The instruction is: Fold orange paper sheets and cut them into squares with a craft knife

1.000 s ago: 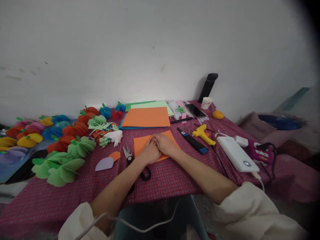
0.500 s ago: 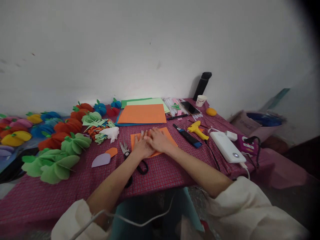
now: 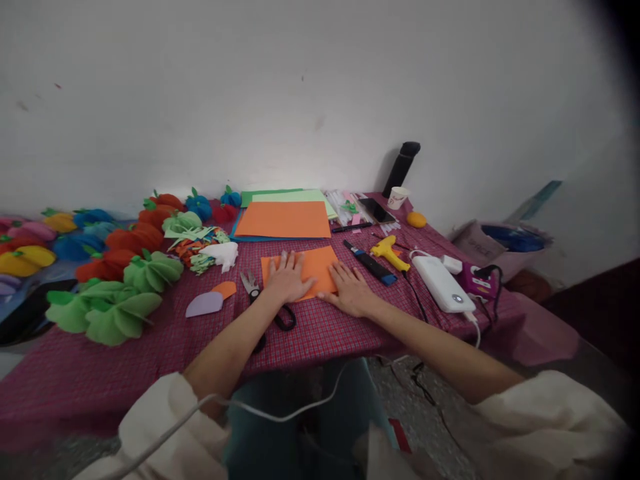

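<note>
Cream, off-white top, loose cut, fabric plain; left sleeve (image 3: 160, 399) and right sleeve (image 3: 543, 420) bunched in soft folds near elbows, wide and baggy, right one showing more cloth; left forearm (image 3: 233, 357) and right forearm (image 3: 445, 360) bare below cuffs; left hand (image 3: 288, 281) and right hand (image 3: 353, 293) bare, fingers slender; thin white cable (image 3: 283, 419) lying across left sleeve, then curving loosely over lap

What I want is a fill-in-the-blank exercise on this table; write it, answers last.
The left grip rests on paper coloured ____.
The glue gun is coloured ____.
A white paper ____ stands beside the phone.
Black-handled ____ lie partly under the left forearm.

Missing words: orange; yellow; cup; scissors.
</note>
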The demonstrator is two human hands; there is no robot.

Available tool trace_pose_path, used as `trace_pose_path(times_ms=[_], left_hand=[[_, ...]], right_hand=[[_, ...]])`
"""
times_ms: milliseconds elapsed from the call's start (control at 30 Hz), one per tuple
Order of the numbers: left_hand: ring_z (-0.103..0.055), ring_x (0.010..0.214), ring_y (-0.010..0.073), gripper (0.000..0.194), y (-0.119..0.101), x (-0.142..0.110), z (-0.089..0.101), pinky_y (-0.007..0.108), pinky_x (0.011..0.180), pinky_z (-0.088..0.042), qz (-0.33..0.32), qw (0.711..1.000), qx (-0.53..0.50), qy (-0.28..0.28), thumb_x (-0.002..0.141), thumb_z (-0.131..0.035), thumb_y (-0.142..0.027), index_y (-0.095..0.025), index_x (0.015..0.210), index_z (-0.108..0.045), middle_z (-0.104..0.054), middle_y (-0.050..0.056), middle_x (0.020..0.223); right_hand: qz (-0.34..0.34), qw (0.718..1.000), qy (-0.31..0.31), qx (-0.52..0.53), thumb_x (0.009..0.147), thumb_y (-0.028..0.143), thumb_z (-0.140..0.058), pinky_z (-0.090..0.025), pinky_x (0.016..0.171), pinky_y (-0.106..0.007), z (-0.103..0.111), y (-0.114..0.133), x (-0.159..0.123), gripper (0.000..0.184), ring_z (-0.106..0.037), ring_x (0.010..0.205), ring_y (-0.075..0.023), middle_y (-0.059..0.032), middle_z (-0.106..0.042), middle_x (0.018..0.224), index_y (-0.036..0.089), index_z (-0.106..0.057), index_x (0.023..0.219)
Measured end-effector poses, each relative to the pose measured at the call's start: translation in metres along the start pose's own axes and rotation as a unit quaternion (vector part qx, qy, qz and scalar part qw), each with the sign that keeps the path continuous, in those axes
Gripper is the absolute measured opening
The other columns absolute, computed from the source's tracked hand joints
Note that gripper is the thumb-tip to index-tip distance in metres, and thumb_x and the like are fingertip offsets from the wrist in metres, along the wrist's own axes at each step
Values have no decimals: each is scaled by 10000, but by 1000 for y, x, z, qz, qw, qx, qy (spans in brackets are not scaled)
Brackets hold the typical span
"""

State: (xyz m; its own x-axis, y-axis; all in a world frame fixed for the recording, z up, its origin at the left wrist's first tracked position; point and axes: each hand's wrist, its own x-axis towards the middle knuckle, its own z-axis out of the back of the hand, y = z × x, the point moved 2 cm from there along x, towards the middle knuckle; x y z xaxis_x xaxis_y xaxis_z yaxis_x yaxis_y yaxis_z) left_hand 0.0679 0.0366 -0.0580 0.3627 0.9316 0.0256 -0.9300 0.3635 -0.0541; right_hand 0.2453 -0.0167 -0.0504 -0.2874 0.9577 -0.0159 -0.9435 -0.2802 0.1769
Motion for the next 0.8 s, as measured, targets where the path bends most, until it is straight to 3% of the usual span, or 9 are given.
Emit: trace_pose_path(times_ms=[67,133,233,333,433,600,700,800], left_hand=[[-75,1355,341,808,0,-2,2,557,1042,-79,-2,1000,0,-1,805,-182,-674,-162,1430,-139,-168,132,1483],[-65,1356,345,788,0,-3,3,551,1043,-83,-5,1000,0,3,814,-191,-658,-165,1427,-153,-165,134,1484],[-61,1355,347,752,-1,-3,4,535,1043,-102,-7,1000,2,2,834,-224,-612,-148,1422,-171,-167,146,1481],[-101,1355,322,681,-3,-3,5,498,1054,-121,-7,1000,6,-2,868,-242,-516,-111,1414,-193,-193,150,1473],[-180,1341,292,592,-2,-15,12,455,1056,-165,-20,1000,7,8,891,-259,-420,-98,1388,-265,-273,146,1446],[-312,1264,286,472,0,-89,47,436,1017,-249,-78,992,52,-81,876,-373,-398,-158,1277,-437,-392,138,1360],[-473,1069,279,531,5,-139,55,425,897,-377,-59,995,56,-62,822,-447,-503,-176,1241,-467,-511,127,1190],[-507,992,253,430,9,-164,48,403,834,-416,-51,994,85,-38,857,-437,-357,-182,1249,-464,-541,106,1122]], right_hand=[[-14,1000,-15,-9,816,679,-191,-103,1086,-454,11,-2,0,847,-165,1353,-272,-153,-247,1456,61,-281,1389],[-9,997,-71,-2,847,631,-185,-122,1090,-428,23,3,10,800,-180,1350,-262,-169,-272,1444,39,-313,1370],[63,988,-131,47,919,462,-123,-158,1095,-328,29,21,33,646,-185,1353,-187,-137,-287,1445,38,-329,1361],[101,989,-81,65,933,390,-141,-205,1081,-329,13,35,53,578,-275,1320,-185,-137,-378,1397,50,-387,1330],[89,994,-58,40,929,404,-186,-208,1076,-368,-7,38,59,575,-308,1301,-231,-159,-389,1386,41,-399,1321],[82,994,-65,20,907,471,-242,-181,1080,-387,-17,35,55,624,-264,1319,-260,-156,-330,1421,47,-354,1351],[79,995,-65,24,896,485,-263,-175,1081,-384,-17,35,55,639,-264,1318,-262,-154,-326,1423,50,-347,1355],[75,994,-67,29,892,480,-278,-172,1081,-382,-16,35,56,632,-265,1317,-261,-153,-323,1425,54,-353,1353]])
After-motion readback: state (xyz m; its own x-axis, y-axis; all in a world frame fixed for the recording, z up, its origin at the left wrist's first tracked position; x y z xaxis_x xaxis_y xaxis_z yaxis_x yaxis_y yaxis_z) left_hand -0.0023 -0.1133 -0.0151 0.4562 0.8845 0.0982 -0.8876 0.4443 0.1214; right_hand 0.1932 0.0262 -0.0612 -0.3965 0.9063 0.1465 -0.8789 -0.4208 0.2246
